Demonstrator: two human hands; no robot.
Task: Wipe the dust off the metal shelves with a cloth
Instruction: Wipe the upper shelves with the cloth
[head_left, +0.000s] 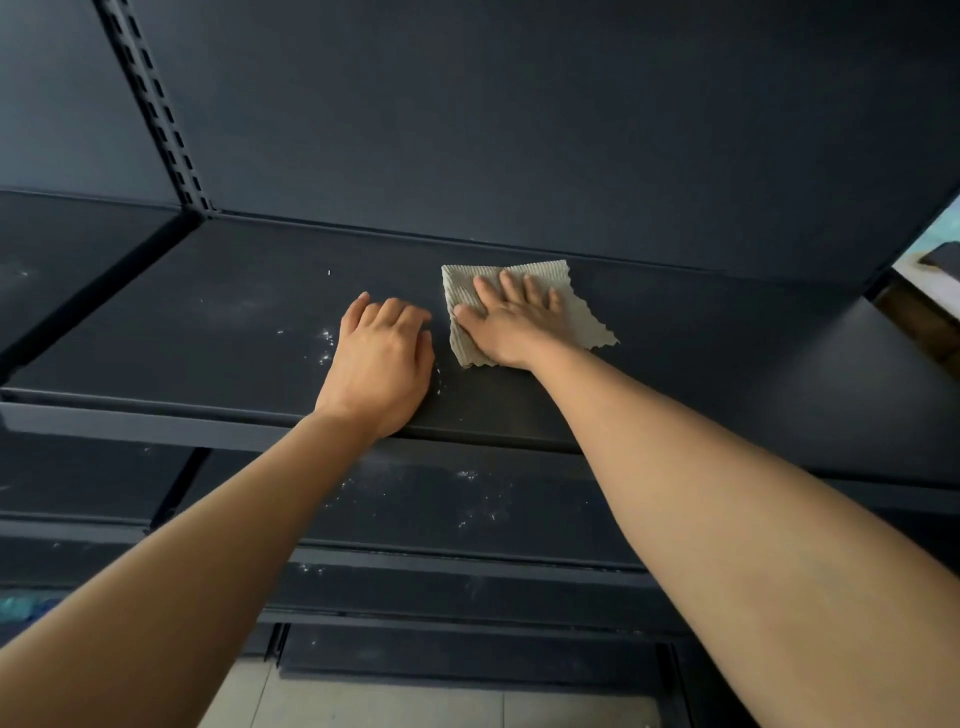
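While both bare forearms reach in from the 7 and 4 o'clock corners, the dark metal back panel (519, 114) fills the upper half of the view, with a slotted upright (156, 104) running toward 11 o'clock. Below it lies the top shelf (208, 312), dark and flat, and a lower shelf (415, 499) shows beneath its front edge, toward 6 o'clock. Pale dust specks (326, 343) dot the top shelf just at 9 o'clock of the left hand (382, 364), which rests palm down near the front edge, its fingers (395, 312) loosely curled and grasping nothing. At 2 o'clock of it, the right hand (511, 322) presses flat, fingers spread and released, onto the grey ribbed cloth (582, 322) lying on the shelf near the back panel.
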